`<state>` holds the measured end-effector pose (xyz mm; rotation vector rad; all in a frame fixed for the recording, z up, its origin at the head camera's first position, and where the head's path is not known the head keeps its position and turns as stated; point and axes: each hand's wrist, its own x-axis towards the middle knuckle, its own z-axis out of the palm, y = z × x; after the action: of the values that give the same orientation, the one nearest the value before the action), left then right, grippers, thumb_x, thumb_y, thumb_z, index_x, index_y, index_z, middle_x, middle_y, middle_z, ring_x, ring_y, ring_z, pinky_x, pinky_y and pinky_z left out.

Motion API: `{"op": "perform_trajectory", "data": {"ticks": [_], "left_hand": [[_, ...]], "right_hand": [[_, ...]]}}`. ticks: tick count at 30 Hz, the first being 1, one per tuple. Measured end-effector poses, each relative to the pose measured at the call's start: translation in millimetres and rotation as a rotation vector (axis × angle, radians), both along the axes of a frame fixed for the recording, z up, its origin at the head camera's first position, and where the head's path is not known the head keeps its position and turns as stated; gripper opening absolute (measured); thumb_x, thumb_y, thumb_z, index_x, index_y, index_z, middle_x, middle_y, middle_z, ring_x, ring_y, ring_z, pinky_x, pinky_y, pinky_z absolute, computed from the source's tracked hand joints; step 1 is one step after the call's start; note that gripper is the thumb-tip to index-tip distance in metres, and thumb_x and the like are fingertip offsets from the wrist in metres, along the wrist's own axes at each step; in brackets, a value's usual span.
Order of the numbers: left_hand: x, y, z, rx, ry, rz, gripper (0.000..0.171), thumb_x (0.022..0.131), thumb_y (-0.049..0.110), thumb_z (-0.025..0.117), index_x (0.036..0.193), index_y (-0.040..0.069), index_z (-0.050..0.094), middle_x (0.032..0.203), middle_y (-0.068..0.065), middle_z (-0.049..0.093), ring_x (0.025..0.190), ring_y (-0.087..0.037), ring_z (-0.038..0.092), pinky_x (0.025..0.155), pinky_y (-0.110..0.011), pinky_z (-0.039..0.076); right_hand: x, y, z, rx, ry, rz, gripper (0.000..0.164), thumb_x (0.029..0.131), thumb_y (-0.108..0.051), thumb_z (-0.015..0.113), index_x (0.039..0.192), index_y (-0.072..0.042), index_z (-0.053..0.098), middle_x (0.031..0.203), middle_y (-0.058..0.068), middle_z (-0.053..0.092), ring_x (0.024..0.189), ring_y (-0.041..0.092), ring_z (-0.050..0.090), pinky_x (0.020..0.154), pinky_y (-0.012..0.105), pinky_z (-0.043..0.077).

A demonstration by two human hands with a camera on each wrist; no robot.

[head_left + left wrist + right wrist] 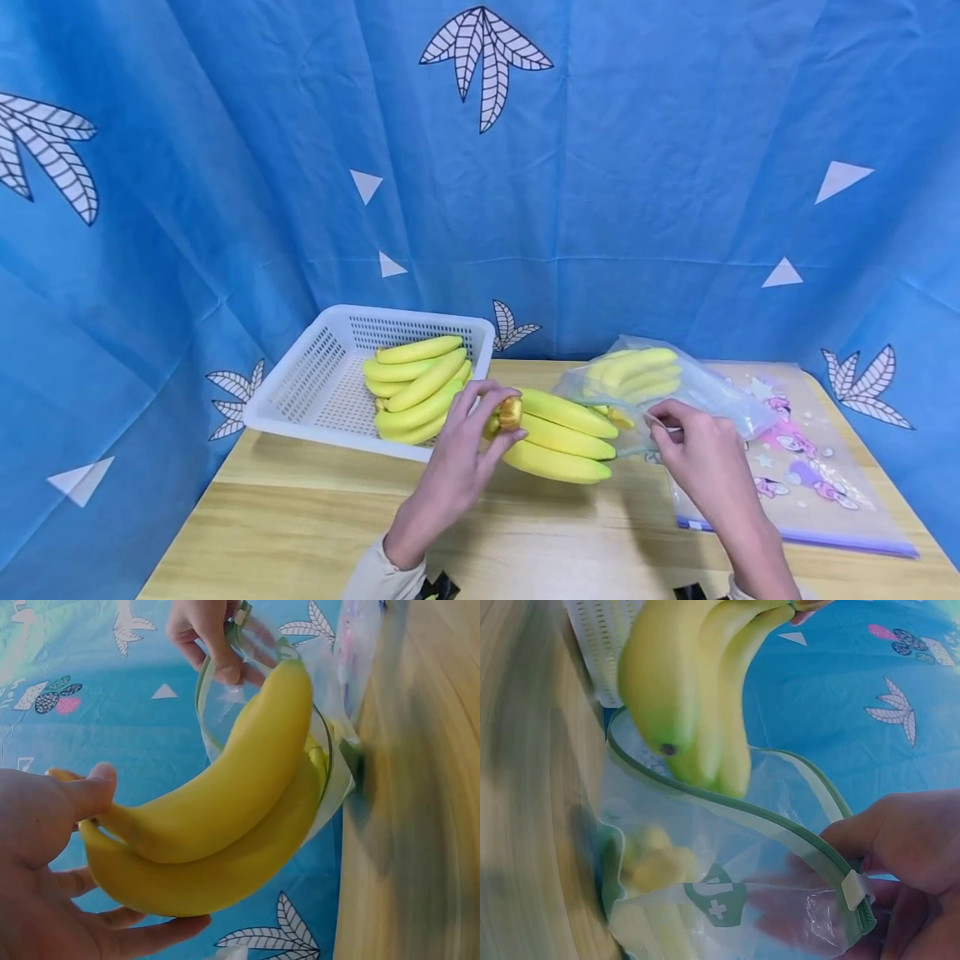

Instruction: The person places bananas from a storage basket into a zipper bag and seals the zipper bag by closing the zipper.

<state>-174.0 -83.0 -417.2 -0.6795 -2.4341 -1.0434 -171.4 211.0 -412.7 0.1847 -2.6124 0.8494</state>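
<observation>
My left hand (462, 437) grips a bunch of bananas (558, 442) by its brown stem, the fruit tips pointing right. Those tips reach the open mouth of a clear zipper bag (727, 806) with green edging and a white slider. Pinching the bag's rim near the slider, my right hand (697, 450) holds the mouth apart; some of its fingers show through the plastic in the right wrist view. Another bunch of bananas (633, 375) lies inside the bag, seen through the plastic.
A white perforated basket (296, 367) at the left holds more bananas (423, 387). Under and right of the bag lies a flat clear zipper bag (817, 508) with pink cartoon prints and a purple slide edge. A blue curtain (637, 192) hangs behind the wooden table (300, 517).
</observation>
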Motion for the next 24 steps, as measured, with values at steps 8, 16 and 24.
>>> {"op": "perform_trajectory", "data": {"ticks": [8,16,24], "left_hand": [[-2.7,5.7,-9.1,0.000,0.115,0.099,0.039,0.091,0.031,0.078,0.125,0.018,0.065,0.128,-0.003,0.053,0.118,-0.022,0.050,0.088,-0.039,0.057],[-8.7,15.9,-26.6,-0.016,0.056,0.085,0.042,0.089,0.031,0.079,0.125,0.015,0.066,0.127,-0.005,0.049,0.116,-0.022,0.050,0.094,-0.040,0.055],[-4.0,23.3,-38.2,-0.061,-0.144,0.026,0.044,0.101,0.029,0.065,0.141,0.015,0.054,0.139,-0.007,0.049,0.114,-0.023,0.058,0.092,-0.038,0.056]], "right_hand": [[0.9,-7.7,-0.3,0.013,-0.003,0.034,0.009,0.090,-0.004,0.073,0.098,-0.002,0.077,0.088,0.014,0.076,0.077,0.031,0.075,0.067,0.050,0.061],[1.4,-15.2,-4.6,0.060,0.056,0.080,0.010,0.088,-0.001,0.076,0.095,-0.007,0.078,0.085,0.012,0.077,0.075,0.029,0.074,0.063,0.049,0.059],[1.0,-19.5,-7.0,0.068,0.070,0.095,0.010,0.087,0.000,0.076,0.094,-0.007,0.078,0.086,0.012,0.077,0.075,0.030,0.074,0.065,0.051,0.060]]}}
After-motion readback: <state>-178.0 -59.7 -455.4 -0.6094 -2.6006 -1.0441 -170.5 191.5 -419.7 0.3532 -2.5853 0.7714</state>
